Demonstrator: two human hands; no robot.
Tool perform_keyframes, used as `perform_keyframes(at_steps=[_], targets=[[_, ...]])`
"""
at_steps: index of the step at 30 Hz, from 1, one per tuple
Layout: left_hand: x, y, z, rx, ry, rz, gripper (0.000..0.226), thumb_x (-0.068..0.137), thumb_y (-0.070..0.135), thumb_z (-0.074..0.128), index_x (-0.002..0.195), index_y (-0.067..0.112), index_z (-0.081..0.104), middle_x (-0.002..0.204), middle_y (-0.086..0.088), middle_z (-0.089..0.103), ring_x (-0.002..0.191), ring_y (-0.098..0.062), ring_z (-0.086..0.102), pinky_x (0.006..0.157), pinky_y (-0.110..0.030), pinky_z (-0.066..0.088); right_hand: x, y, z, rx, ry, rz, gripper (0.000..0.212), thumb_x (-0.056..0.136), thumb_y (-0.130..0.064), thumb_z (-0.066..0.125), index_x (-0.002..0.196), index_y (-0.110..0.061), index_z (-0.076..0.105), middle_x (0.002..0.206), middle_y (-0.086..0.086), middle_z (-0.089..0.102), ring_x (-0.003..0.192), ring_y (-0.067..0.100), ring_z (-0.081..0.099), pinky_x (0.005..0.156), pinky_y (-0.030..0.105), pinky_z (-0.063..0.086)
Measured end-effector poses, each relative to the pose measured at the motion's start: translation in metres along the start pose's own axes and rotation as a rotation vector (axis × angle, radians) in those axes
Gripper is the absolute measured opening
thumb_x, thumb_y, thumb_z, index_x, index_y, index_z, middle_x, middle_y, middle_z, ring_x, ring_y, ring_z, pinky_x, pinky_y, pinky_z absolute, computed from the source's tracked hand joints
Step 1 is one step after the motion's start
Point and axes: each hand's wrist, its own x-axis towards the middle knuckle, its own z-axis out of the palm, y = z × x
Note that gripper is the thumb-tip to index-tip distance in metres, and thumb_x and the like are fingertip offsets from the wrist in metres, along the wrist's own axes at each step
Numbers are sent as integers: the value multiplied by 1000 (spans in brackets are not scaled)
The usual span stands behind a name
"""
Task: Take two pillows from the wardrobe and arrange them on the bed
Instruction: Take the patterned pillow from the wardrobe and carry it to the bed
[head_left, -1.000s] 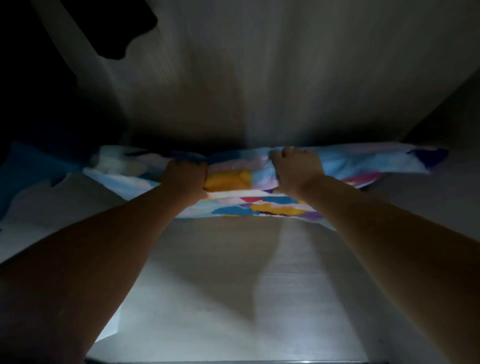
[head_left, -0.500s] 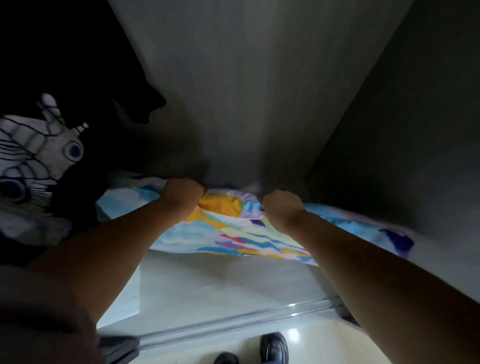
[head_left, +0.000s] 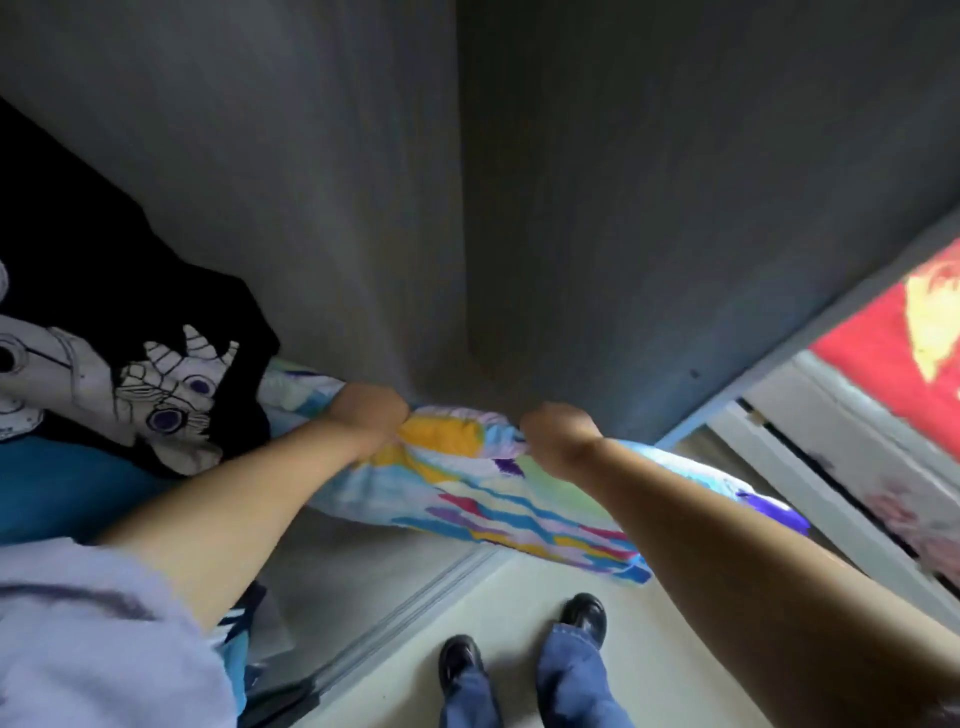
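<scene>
A pillow (head_left: 498, 506) in a bright patchwork cover of blue, yellow, pink and purple hangs across the middle of the view, half out of the grey wardrobe (head_left: 363, 182). My left hand (head_left: 371, 415) is clenched on its upper edge near the left end. My right hand (head_left: 558, 434) is clenched on the same edge further right. The pillow's right end (head_left: 769, 506) sticks out past the wardrobe's side panel. Its far left end is hidden behind a hanging garment.
A black garment with a white cartoon print (head_left: 156, 384) hangs at the left, with blue cloth (head_left: 57, 483) below it. The wardrobe's sliding track (head_left: 415, 597) crosses the pale floor by my shoes (head_left: 519, 639). A red and yellow bedcover (head_left: 904, 343) lies at the right.
The pillow has come down and out of the dark wardrobe towards me, both hands still on it. The view has dropped, and the floor, my shoes and the bedcover now show.
</scene>
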Motion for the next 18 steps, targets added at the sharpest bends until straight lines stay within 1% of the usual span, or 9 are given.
perform_keyframes(at_steps=[3, 6, 11, 14, 18], targets=[[-11, 53, -32, 22, 15, 102, 29, 86, 28, 58, 107, 11, 68, 114, -14, 69, 108, -33, 65, 84, -35, 53, -56, 43, -4, 8, 25, 124, 29, 93, -11, 45, 116, -7, 63, 122, 16, 64, 112, 35, 61, 89, 36, 50], [-9, 127, -59, 74, 23, 213, 29, 82, 32, 63, 103, 14, 69, 110, -10, 71, 104, -32, 67, 80, -35, 54, -109, 101, 8, -7, 27, 222, 28, 93, -14, 46, 114, -8, 63, 119, 15, 65, 108, 35, 63, 86, 35, 50], [-2, 255, -96, 103, 47, 316, 32, 85, 37, 60, 110, 19, 66, 116, -7, 69, 109, -30, 65, 85, -34, 52, -194, 198, 27, -21, -51, 360, 27, 91, -14, 49, 112, -11, 66, 117, 11, 67, 107, 32, 63, 88, 34, 49], [-2, 333, -123, 122, 67, 359, 33, 87, 37, 58, 114, 19, 65, 118, -8, 68, 111, -30, 64, 86, -36, 51, -248, 257, 39, -8, -65, 429, 28, 89, -12, 49, 110, -12, 66, 115, 10, 67, 106, 31, 63, 85, 34, 50], [-5, 445, -165, 122, 71, 415, 33, 87, 36, 58, 113, 17, 66, 119, -8, 68, 112, -30, 63, 88, -35, 51, -327, 338, 52, -31, -93, 546, 29, 91, -13, 47, 113, -14, 65, 119, 8, 65, 108, 29, 63, 84, 33, 49]])
